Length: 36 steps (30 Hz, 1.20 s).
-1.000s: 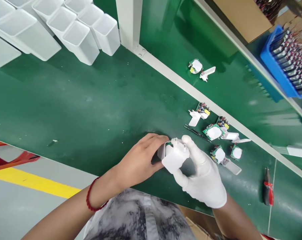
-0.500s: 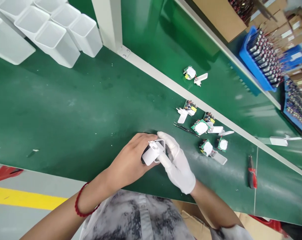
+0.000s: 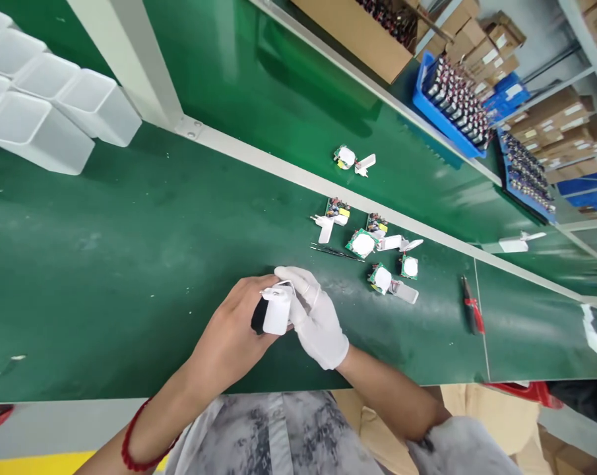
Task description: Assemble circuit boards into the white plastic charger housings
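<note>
Near the front edge of the green bench [image 3: 105, 264], my bare left hand [image 3: 233, 330] is wrapped round a small white housing [image 3: 289, 288] with a black part beside it. A flat white piece [image 3: 277, 311] lies over the housing's opening. My right hand [image 3: 318, 326], in a white glove, closes on the housing's right side, its fingers bent against it. To the right are several green circuit boards [image 3: 363, 244] with white round pads and white plastic pieces. Thin black tweezers [image 3: 336, 251] lie just beyond my hands.
White square bins [image 3: 95, 102] stand at the upper left beside a white post [image 3: 134, 59]. Red-handled pliers [image 3: 471, 310] lie at the right. Blue trays of parts [image 3: 446, 112] sit beyond the white rail [image 3: 278, 170].
The view has swung to the right, so the bench items appear farther left. The flat white piece has turned more upright over the housing; both hands keep their hold.
</note>
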### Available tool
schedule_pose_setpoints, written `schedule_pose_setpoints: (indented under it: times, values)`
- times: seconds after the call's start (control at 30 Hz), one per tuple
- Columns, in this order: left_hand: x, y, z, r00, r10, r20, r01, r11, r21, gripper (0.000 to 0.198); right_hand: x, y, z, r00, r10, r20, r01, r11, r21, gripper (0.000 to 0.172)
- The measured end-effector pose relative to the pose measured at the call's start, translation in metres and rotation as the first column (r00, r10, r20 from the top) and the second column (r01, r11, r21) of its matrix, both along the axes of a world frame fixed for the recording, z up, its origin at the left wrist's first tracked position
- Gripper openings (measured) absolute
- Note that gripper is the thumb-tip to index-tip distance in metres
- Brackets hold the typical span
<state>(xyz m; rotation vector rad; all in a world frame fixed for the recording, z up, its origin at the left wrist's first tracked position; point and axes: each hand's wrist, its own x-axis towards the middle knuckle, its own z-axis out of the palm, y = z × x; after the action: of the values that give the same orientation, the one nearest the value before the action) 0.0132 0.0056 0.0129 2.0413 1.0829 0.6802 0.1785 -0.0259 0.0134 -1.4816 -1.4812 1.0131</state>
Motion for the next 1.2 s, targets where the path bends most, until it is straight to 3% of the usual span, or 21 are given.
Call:
schedule_pose_setpoints:
  times: [0.23,0.57,0.77,0.83,0.9,1.0,1.1,1.2]
  values:
    - [0.003,-0.001,-0.002,0.996,0.084,-0.025,-0.084,0.996,-0.018,0.047,0.004,-0.007,-0.003,0.962,-0.115,-0.247,0.057,0.972,-0.229,0.045]
    - [0.003,-0.001,-0.002,0.998,0.061,-0.008,-0.061,0.998,0.027,0.044,-0.006,-0.012,0.0,0.916,-0.145,-0.374,0.06,0.971,-0.23,0.042]
    - [0.003,0.0,-0.004,0.995,0.096,-0.039,-0.096,0.995,0.0,0.05,0.01,-0.011,-0.009,0.847,-0.118,-0.519,-0.045,0.956,-0.291,0.058]
    - [0.003,0.002,-0.005,0.995,0.093,-0.038,-0.093,0.996,-0.002,0.05,0.021,-0.008,-0.006,0.901,0.037,-0.433,-0.122,0.978,-0.169,0.063]
    - [0.003,0.003,-0.004,0.997,0.075,-0.019,-0.075,0.997,0.015,0.046,0.029,-0.003,-0.001,0.956,0.26,-0.137,-0.262,0.965,0.0,0.068]
    - [0.003,0.005,0.003,0.998,0.065,0.002,-0.065,0.996,0.061,0.037,0.039,0.011,0.01,0.845,0.462,0.27,-0.496,0.866,0.068,0.076]
    - [0.005,0.007,0.012,0.999,0.041,0.011,-0.042,0.998,0.051,0.03,0.049,0.032,0.024,0.745,0.565,0.354,-0.605,0.796,0.003,0.08]
    - [0.008,0.015,0.02,0.999,0.05,0.018,-0.05,0.999,0.002,0.029,0.062,0.054,0.043,0.693,0.591,0.412,-0.639,0.768,-0.027,0.08]
